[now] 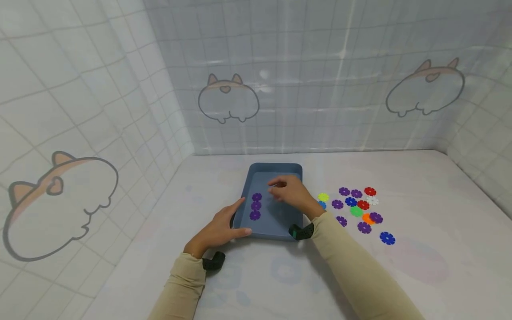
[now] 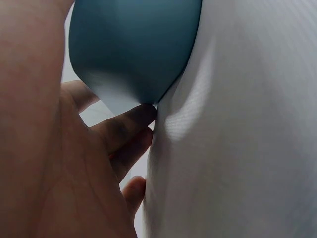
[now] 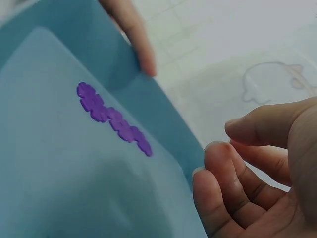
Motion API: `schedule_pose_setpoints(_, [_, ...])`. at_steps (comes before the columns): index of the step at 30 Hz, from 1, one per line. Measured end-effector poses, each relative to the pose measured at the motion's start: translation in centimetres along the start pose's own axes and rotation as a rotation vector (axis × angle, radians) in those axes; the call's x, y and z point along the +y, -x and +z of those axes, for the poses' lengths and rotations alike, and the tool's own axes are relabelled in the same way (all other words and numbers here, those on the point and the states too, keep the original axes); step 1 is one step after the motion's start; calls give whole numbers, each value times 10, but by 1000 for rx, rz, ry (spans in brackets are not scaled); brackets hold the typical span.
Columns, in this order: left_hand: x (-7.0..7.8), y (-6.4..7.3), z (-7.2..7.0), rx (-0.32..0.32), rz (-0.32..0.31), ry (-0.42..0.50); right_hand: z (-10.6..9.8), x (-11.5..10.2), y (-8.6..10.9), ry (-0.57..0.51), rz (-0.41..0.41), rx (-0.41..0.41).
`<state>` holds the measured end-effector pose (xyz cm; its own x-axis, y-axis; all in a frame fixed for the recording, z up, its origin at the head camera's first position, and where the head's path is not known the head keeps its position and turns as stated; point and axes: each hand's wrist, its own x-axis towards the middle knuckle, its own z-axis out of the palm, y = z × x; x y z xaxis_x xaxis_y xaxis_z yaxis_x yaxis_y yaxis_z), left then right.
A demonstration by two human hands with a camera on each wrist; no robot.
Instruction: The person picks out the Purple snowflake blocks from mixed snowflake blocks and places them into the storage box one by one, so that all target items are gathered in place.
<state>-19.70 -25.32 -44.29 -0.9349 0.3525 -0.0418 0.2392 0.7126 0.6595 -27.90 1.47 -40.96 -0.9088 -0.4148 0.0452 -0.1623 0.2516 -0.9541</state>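
Observation:
A blue-grey tray [image 1: 276, 234] lies on the white surface. Three purple snowflake discs [image 1: 256, 206] form a column along its left side; the right wrist view shows these purple discs [image 3: 114, 119] close to the tray wall. My left hand [image 1: 218, 229] holds the near left corner, thumb over the front rim and fingers along the left wall. In the left wrist view, fingertips [image 2: 146, 114] meet the tray's outside near its base. Over the tray's right half hovers my right hand [image 1: 292, 193], fingers loosely bent, nothing visible between thumb and fingertips.
Right of the tray, loose snowflake discs are scattered: several purple discs [image 1: 364, 227], red ones [image 1: 370, 191], blue ones [image 1: 387, 238], a green disc [image 1: 356, 211], an orange disc [image 1: 367, 218], a white disc [image 1: 373, 201] and a yellow disc [image 1: 323, 196]. Tiled-pattern walls [image 1: 320, 89] enclose the surface.

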Motion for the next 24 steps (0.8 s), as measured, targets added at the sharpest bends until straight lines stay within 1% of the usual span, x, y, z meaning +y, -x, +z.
schedule_pose_setpoints(3, [0,1,0,0,-3,-7,-8,-3,11,-32,1,21])
schedule_pose_setpoints(9, [1,1,-1,-4,-2,-11,-27,-6,34,-21,17,72])
schedule_pose_setpoints(13, [1,1,-2,0,0,-21,-39,-2,46,1,27,95])
schedule_pose_setpoints(17, [1,-1,-2,-2,3,-29,-49,4,57,-5,46,123])
schedule_pose_setpoints(20, [1,-1,-2,-2,6,-27,-54,7,63,-5,68,134])
schedule_pose_setpoints(24, [0,0,0,0,15,-20,-60,11,70,23,88,145])
